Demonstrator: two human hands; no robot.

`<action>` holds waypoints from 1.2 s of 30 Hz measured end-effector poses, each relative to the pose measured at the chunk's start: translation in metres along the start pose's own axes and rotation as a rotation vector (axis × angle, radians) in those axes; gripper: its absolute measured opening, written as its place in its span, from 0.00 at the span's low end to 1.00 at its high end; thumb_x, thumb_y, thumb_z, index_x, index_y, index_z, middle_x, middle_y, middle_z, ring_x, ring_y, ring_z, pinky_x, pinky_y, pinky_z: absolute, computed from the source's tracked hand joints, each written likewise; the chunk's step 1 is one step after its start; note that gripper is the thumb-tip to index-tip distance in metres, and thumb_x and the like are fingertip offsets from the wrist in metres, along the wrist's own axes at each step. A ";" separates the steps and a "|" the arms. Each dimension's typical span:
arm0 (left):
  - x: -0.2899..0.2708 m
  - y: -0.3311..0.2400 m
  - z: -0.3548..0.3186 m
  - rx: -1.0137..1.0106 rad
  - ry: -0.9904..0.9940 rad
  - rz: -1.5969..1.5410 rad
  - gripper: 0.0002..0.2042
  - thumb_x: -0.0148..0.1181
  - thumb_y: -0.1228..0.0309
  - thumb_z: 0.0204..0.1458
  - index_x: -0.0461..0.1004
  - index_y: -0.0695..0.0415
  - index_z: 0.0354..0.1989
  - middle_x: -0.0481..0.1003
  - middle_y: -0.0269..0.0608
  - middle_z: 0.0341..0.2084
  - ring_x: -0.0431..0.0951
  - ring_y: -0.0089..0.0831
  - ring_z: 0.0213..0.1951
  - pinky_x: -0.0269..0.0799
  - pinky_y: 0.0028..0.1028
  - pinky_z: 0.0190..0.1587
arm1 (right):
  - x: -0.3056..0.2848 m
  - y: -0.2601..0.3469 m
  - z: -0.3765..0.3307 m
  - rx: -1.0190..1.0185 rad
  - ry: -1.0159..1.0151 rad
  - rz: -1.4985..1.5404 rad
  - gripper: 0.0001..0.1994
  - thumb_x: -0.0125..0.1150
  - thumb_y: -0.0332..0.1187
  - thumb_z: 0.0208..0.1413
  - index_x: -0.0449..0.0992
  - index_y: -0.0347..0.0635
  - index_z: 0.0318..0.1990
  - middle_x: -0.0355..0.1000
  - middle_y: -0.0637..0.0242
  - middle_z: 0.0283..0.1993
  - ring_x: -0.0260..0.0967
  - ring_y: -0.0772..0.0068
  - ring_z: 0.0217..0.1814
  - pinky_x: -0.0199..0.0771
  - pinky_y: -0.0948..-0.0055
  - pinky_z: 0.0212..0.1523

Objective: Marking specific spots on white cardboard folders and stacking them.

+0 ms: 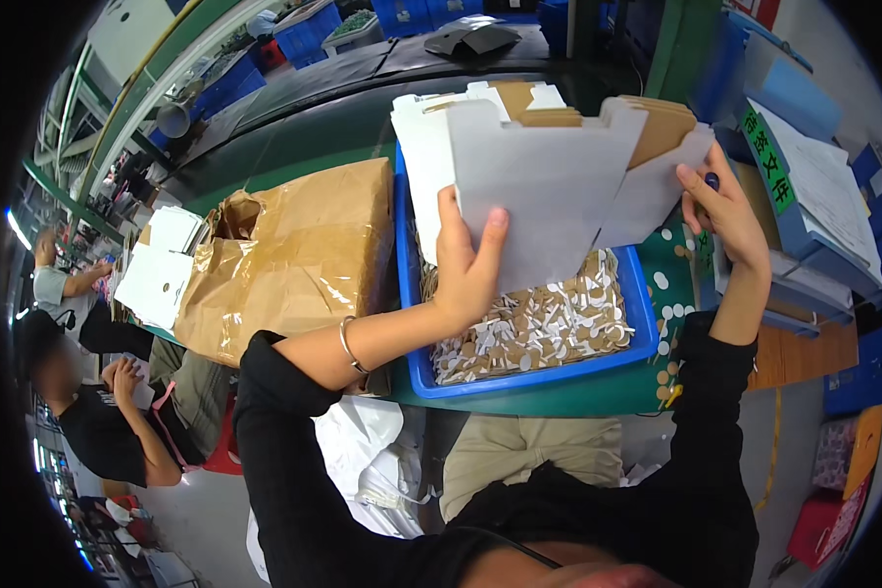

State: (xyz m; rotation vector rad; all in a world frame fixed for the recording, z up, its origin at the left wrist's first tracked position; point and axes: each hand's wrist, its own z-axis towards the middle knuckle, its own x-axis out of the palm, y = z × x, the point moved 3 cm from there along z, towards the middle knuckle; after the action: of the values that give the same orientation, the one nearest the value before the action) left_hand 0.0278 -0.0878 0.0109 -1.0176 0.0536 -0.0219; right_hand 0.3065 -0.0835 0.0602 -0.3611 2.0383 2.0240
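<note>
A stack of flat white cardboard blanks (pixel 549 191) with brown inner faces stands tilted above a blue plastic tray (pixel 529 389). My left hand (pixel 468 263) grips its lower left side, thumb on the near face. At the upper right corner, my right hand (pixel 730 211) pinches the stack's edge. A small dark blue rounded end (pixel 712 181) pokes out by my right fingers; what it belongs to is hidden. Loose white and brown paper cut-outs (pixel 549 328) fill the tray. More white blanks (pixel 416 162) lean at the tray's far end, behind the held stack.
A taped brown carton (pixel 304 265) with a torn hole sits left of the tray, beside more white blanks (pixel 157 274). Round paper discs (pixel 662 281) lie on the green table to the right, near a blue file rack (pixel 794 235). Another person (pixel 98 412) sits at left.
</note>
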 end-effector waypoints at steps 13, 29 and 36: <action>-0.012 0.015 0.024 0.050 0.121 0.182 0.13 0.55 0.69 0.50 0.57 0.64 0.33 0.67 0.42 0.17 0.64 0.23 0.15 0.62 0.21 0.15 | 0.005 0.025 -0.024 -0.515 -0.674 -0.074 0.19 0.60 0.32 0.49 0.67 0.39 0.49 0.69 0.63 0.42 0.53 0.92 0.18 0.46 0.95 0.15; -0.016 0.015 0.025 -0.131 0.190 0.505 0.19 0.50 0.62 0.51 0.59 0.70 0.37 0.67 0.52 0.22 0.69 0.38 0.21 0.67 0.31 0.24 | 0.106 0.025 -0.119 -1.024 0.018 0.938 0.23 0.34 0.52 0.58 0.50 0.54 0.13 0.44 0.79 0.08 0.29 0.84 0.07 0.31 0.80 0.13; -0.018 0.018 0.021 -0.135 0.184 0.522 0.18 0.48 0.65 0.51 0.58 0.72 0.37 0.66 0.53 0.22 0.67 0.35 0.21 0.65 0.30 0.24 | 0.139 0.014 -0.112 -0.953 -0.062 0.801 0.25 0.32 0.52 0.59 0.50 0.53 0.11 0.43 0.76 0.07 0.31 0.84 0.08 0.30 0.78 0.11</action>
State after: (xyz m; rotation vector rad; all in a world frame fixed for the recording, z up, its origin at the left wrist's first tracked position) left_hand 0.0104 -0.0596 0.0071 -1.1091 0.4920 0.3683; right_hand 0.1713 -0.1958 0.0261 0.4574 1.0839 3.3335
